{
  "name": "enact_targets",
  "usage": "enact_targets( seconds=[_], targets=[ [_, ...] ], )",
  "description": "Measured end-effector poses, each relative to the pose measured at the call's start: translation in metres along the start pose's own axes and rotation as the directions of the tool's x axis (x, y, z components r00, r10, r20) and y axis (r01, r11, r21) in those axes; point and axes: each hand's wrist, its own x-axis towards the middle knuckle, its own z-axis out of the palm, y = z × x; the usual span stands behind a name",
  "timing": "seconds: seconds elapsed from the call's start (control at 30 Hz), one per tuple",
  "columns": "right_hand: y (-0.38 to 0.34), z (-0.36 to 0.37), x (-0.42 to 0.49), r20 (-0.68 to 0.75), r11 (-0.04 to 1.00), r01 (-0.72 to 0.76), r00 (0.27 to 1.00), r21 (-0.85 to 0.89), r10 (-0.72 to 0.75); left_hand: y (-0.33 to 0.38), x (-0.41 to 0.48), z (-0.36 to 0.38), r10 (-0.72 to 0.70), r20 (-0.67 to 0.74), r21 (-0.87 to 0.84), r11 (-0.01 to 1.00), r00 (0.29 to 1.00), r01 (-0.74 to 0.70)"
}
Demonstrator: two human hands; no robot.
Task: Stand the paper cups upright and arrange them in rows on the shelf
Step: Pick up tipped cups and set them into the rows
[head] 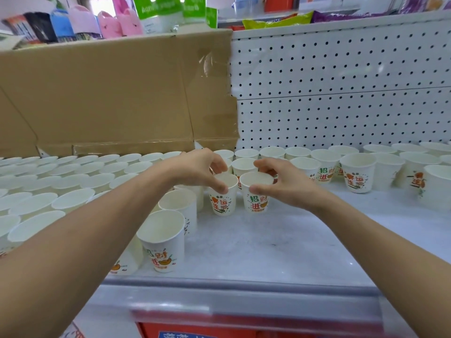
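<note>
With left hand (195, 168), pinched the rim of an upright paper cup (224, 200). With right hand (284, 185), gripped the second cup (256, 195) likewise, mid-shelf (268, 242), just right of the packed rows (73, 184). Judged both light, thin-walled, easily crushed, best held gently at the stiffer rim. Held both forearms stretched forward from the near edge, wrists arched, fingers curled down.

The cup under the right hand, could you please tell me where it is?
In the head view this cup stands mid-shelf, rim pinched by the right hand, just right of the neighbouring cup that the left hand grips.
</note>
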Motion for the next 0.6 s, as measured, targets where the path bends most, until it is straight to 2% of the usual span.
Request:
enact_targets(
  seconds=[0.37,0.47,0.6],
  targets=[
    [-0.007,0.011,-0.002,-0.090,1.000,-0.021,0.996,-0.021,0.019,-0.002,-0.003,-0.005,-0.015,-0.006,0.020,1.000,1.000,0.015],
    [-0.009,0.003,-0.015,-0.102,0.996,-0.006,0.995,-0.087,-0.003,0.013,-0.019,-0.009,0.019,-0.147,0.034,0.999,0.989,-0.014],
    [0.003,-0.016,-0.059,-0.212,0.997,0.043,0.976,-0.067,-0.057,0.050,-0.052,0.019,0.116,-0.338,-0.214,0.957,0.934,-0.196]
  ],
)
